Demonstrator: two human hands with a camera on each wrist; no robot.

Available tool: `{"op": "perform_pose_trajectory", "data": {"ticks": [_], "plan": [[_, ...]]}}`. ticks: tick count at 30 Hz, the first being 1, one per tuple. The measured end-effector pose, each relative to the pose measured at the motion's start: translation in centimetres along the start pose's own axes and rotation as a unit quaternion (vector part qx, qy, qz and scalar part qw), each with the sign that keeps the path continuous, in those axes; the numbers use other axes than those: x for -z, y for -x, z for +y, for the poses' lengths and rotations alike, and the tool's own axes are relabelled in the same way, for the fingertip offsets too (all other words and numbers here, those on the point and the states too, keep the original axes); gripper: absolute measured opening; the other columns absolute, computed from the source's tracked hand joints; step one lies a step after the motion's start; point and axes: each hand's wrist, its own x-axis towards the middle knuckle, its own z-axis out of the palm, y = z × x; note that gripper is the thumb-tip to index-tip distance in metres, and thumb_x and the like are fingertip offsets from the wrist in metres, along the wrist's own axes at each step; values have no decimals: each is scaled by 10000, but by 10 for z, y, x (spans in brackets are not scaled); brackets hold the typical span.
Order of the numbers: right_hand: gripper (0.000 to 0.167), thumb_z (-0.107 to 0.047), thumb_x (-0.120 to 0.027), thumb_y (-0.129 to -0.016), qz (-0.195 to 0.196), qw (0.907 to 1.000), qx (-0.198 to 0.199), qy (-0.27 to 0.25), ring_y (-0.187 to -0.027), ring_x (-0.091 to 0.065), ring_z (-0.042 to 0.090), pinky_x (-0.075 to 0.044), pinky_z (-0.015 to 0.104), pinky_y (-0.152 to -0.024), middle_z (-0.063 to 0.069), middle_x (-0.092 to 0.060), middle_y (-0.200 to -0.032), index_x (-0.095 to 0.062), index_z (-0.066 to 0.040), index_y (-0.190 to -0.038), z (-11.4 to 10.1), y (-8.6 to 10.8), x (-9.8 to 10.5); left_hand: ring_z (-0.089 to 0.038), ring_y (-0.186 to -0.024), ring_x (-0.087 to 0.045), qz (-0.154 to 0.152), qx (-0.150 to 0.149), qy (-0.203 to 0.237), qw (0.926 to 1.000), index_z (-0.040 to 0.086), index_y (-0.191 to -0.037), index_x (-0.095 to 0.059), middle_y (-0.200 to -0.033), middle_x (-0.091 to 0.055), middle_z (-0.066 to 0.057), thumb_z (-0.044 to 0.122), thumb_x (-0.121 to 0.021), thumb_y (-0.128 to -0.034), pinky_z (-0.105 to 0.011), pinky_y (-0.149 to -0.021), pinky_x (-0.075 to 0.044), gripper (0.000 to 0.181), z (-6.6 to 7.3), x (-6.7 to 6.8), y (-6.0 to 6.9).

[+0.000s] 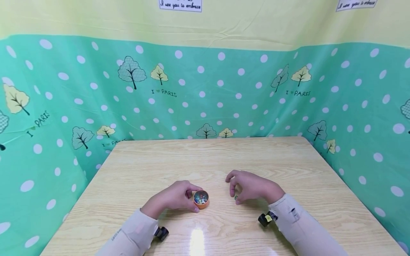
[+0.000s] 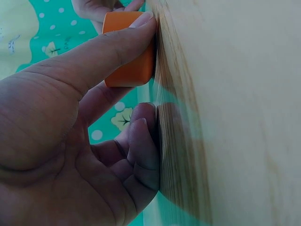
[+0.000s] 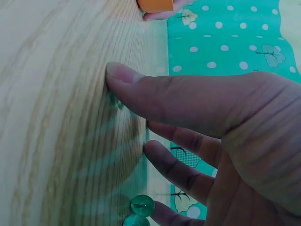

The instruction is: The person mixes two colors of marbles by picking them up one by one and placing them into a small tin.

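My left hand (image 1: 177, 195) grips a small round orange container (image 1: 201, 206) between thumb and fingers; several marbles show inside it. In the left wrist view the thumb lies along the side of the orange container (image 2: 129, 70). My right hand (image 1: 253, 186) is bent over the table with its fingertips down, right of the container. A small green marble (image 1: 236, 197) is between its thumb and index finger. In the right wrist view two green marbles (image 3: 142, 205) lie by a fingertip of the right hand (image 3: 188, 127), and the thumb partly hides another green piece.
The light wooden table (image 1: 208, 156) extends beyond both hands. Green dotted cloth (image 1: 221, 92) printed with trees hangs behind it and at both sides. A dark device is strapped at each wrist.
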Motion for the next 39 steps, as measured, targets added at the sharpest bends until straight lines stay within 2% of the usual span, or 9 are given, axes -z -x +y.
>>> {"op": "perform_pose_trajectory", "data": {"ticks": [17, 22, 27, 32, 36, 39], "plan": [[261, -216, -956, -711, 78, 9997, -207, -62, -1284, -531, 276, -455, 471, -1015, 11, -537, -1472, -704, -281, -717, 8, 0, 0, -118, -690, -508, 70, -62, -194, 9998, 328, -1249, -752, -816, -659, 74, 343, -949, -739, -247, -615, -396, 547, 0, 1, -1], [250, -238, -907, -784, 43, 9999, -105, -2, -1299, -538, 291, -446, 475, -1036, 27, -544, -1475, -687, -300, -684, 6, -3, 1, -127, -680, -518, 39, -32, -81, 10000, 322, -1247, -752, -807, -664, 75, 332, -938, -759, -242, -598, -400, 522, 1, 1, 2], [238, -271, -826, -894, 95, 9999, -71, 84, -1258, -567, 267, -448, 467, -1047, 57, -560, -1451, -691, -271, -698, 5, -5, 0, -142, -687, -521, 72, -53, -78, 9999, 327, -1230, -758, -814, -667, 65, 326, -942, -754, -243, -593, -395, 510, 1, 1, 3], [298, -268, -729, -983, 224, 9985, -18, 497, -1183, -579, 236, -476, 428, -977, 90, -571, -1395, -675, -198, -699, 2, -6, -5, -126, -667, -540, -21, -62, -1, 10000, 315, -1246, -753, -812, -683, 94, 303, -932, -771, -238, -578, -416, 507, 3, 1, 2], [334, -277, -676, -1020, 398, 9931, -2, 1107, -1131, -566, 232, -491, 406, -943, 88, -577, -1328, -658, -160, -708, -4, -7, -9, -134, -675, -551, -32, -63, 26, 10000, 312, -1242, -755, -823, -688, 101, 298, -934, -768, -242, -585, -425, 506, 3, 1, 2], [332, -293, -667, -1026, 505, 9892, -72, 1374, -1076, -542, 199, -492, 379, -918, 61, -570, -1268, -666, -149, -726, -8, -7, -11, -142, -684, -545, -21, -36, 12, 10000, 322, -1227, -759, -827, -685, 86, 304, -937, -763, -247, -591, -419, 497, 3, 1, 1]]}}
